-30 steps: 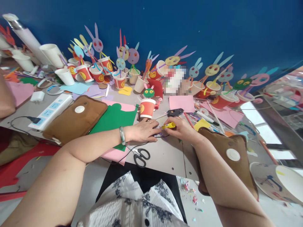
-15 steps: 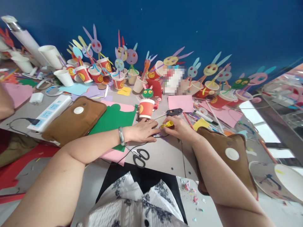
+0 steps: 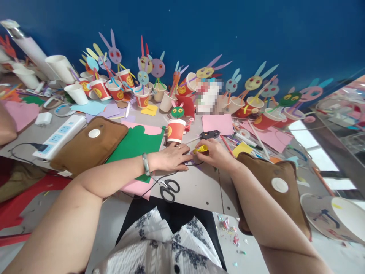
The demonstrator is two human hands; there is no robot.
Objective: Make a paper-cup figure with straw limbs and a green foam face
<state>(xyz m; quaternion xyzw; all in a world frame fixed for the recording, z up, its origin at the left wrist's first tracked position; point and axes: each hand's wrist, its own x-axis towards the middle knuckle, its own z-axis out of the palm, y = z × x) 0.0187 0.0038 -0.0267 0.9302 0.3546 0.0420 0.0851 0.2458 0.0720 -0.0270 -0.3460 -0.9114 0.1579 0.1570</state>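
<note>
My left hand (image 3: 172,158) lies low over the table with its fingers stretched out and pointing right. Under its fingertips something small is mostly hidden; a bit of purple shows there. My right hand (image 3: 215,154) is closed on a yellow marker (image 3: 202,148), held slanted close to the left fingertips. Just beyond the left hand stands a red paper cup (image 3: 175,130) with a green rabbit face (image 3: 178,111) above it. Black-handled scissors (image 3: 170,190) lie nearer to me, beside a black cable (image 3: 154,185). Green paper (image 3: 137,142) lies under my left forearm.
Brown cushion-like bags (image 3: 91,142) (image 3: 270,186) flank my arms. A power strip (image 3: 60,136) lies at left. Several paper cups with rabbit faces line the blue wall. Behind my right hand are a black tool (image 3: 209,134), pink paper (image 3: 217,124) and loose pens. A bucket (image 3: 322,217) stands at right.
Almost nothing differs. My right hand and the yellow marker have shifted very slightly to the left; the left hand stays in place.
</note>
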